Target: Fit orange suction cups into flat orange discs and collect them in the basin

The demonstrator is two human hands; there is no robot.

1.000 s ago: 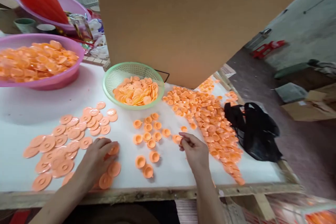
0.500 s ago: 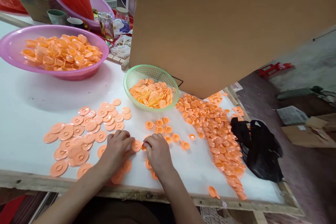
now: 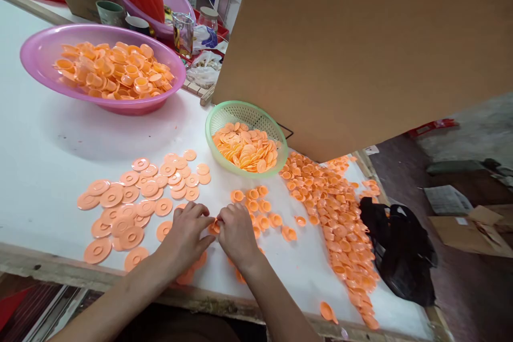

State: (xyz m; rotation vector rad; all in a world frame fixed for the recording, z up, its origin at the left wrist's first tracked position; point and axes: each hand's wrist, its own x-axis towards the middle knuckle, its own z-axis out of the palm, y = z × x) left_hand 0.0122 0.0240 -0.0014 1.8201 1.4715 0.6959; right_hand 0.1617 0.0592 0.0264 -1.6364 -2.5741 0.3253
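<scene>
My left hand [image 3: 188, 234] is closed on the left side of a small orange plastic disc [image 3: 214, 226], low over the white table. From the other side my right hand [image 3: 237, 232] pinches a small orange toy cup, mostly hidden by its fingers, against that disc. Flat orange discs with a raised ring [image 3: 121, 225] lie spread to the left, some partly under my left forearm. Loose orange cups [image 3: 252, 205] lie just beyond my right hand, and a few more are partly hidden under its wrist.
A green colander [image 3: 247, 171] holds smaller orange discs. Joined cups and saucers fill a pink basin [image 3: 36, 67]. A long heap of orange cups [image 3: 340, 230] runs down the right side beside a black bag [image 3: 401, 256]. A large cardboard box [image 3: 340, 53] stands behind.
My hands have come together, bringing the disc and the cup into contact; earlier the disc showed fully between them. The view has shifted, so the table's things appear farther right.
</scene>
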